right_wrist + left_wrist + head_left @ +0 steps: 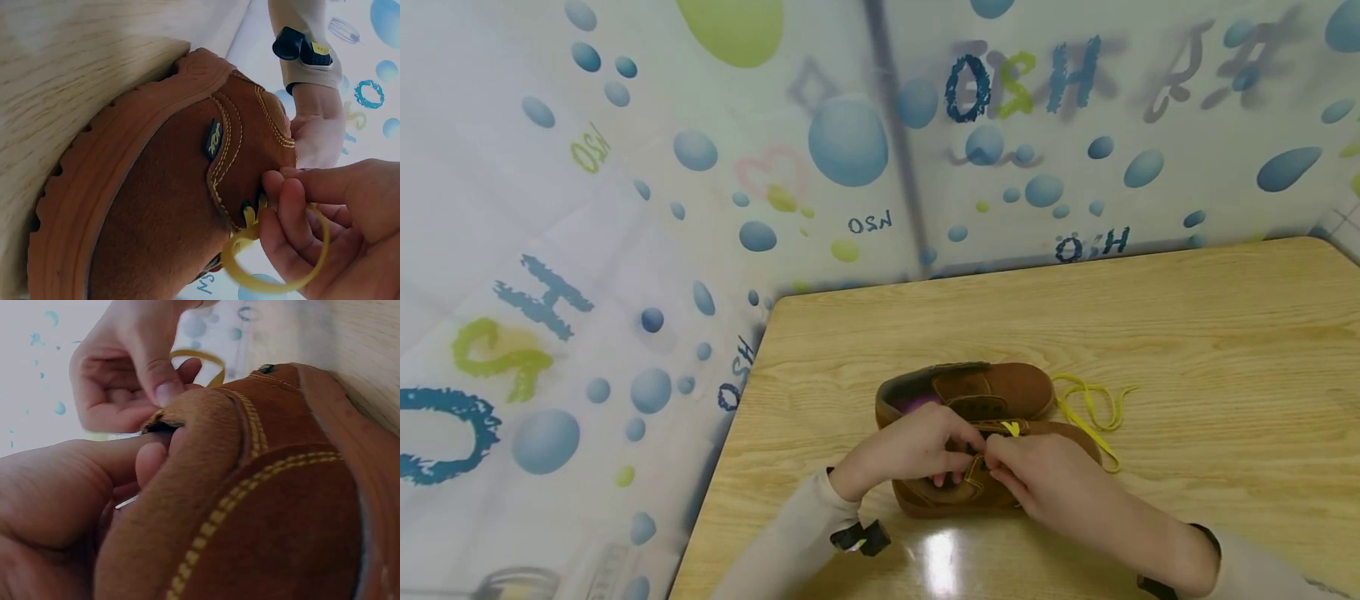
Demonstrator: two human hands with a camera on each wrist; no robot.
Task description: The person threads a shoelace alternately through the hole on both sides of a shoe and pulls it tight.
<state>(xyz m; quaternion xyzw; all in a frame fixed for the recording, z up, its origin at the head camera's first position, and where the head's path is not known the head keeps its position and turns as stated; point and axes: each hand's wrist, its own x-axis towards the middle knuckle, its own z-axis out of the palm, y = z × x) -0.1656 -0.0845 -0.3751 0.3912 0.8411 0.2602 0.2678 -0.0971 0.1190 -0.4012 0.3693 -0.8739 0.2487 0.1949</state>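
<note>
A brown shoe (1000, 498) with yellow stitching stands on the table, toe to the right. At its opening, my left hand (917, 446) has fingers inside the collar and grips the edge of the lacing flap. My right hand (1052, 475) pinches at that same edge, close to the left fingertips. From the lower eyelets a yellow shoelace (275, 287) loops round to the right fingers; its tip is hidden among them. A small dark label (214, 139) sits on the shoe's side.
A second brown shoe (1030, 387) lies alongside, just beyond the first. Loose yellow lace (1093, 437) curls on the wooden table (1210, 358) past the toes. A curtain (850, 233) printed with bubbles hangs along the back and left edges.
</note>
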